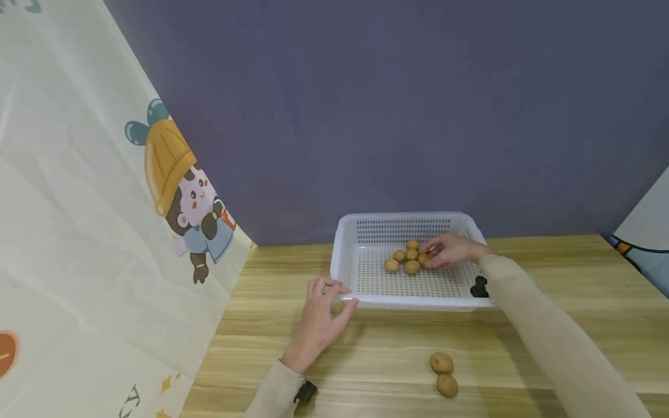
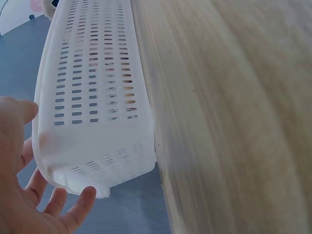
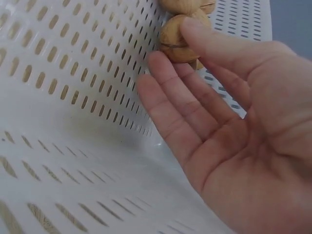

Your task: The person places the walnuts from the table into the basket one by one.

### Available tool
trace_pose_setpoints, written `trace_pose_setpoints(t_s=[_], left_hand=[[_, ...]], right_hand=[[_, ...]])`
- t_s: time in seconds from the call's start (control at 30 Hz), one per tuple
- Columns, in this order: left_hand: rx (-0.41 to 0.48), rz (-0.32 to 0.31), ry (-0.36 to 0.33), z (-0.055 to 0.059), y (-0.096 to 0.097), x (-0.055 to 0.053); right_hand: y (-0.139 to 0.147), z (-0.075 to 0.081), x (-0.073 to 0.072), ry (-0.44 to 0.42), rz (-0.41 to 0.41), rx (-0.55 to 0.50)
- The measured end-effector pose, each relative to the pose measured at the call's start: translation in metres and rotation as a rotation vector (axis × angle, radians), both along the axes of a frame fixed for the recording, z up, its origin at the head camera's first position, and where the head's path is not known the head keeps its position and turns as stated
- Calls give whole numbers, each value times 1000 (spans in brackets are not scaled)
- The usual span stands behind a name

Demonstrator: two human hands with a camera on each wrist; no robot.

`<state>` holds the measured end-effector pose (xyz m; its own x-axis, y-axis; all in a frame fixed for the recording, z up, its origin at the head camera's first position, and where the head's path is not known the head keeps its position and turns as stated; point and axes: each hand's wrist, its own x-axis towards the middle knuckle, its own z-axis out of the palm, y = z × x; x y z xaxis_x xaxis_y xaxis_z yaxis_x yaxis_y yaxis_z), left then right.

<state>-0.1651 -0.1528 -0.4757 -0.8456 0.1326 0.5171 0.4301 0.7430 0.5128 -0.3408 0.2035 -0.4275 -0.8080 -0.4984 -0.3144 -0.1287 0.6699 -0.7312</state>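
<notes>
Basket [image 1: 407, 301], white: one, right of centre. Walnuts [image 1: 412, 267]: six inside it, two on the worktop [image 1: 387, 354] at lower right. My right grip [image 1: 452, 249]: narrow, thumb and fingers pinching one of the six. My left grip [image 1: 321, 319]: spread wide at the basket's lower left corner.

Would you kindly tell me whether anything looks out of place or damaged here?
Two walnuts lie on the wooden table in front of the white basket, apart from the cluster inside, so they look slightly out of place; nothing appears damaged.
</notes>
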Motion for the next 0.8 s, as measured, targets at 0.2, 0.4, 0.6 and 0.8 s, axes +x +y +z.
trace_pose_setpoints(t_s=[0.2,0.4,0.6,0.8], left_hand=[[4,-1,-4,1,0,1],[-2,-5,-13,2,0,0],[-2,-4,-9,1,-1,0],[2,-9,-6,1,-1,0]], right_hand=[[-1,-3,-2,7,-3,32],[1,0,-4,-15,14,27],[5,19,-1,-18,-12,-3],[3,47,15,126,-47,-70]])
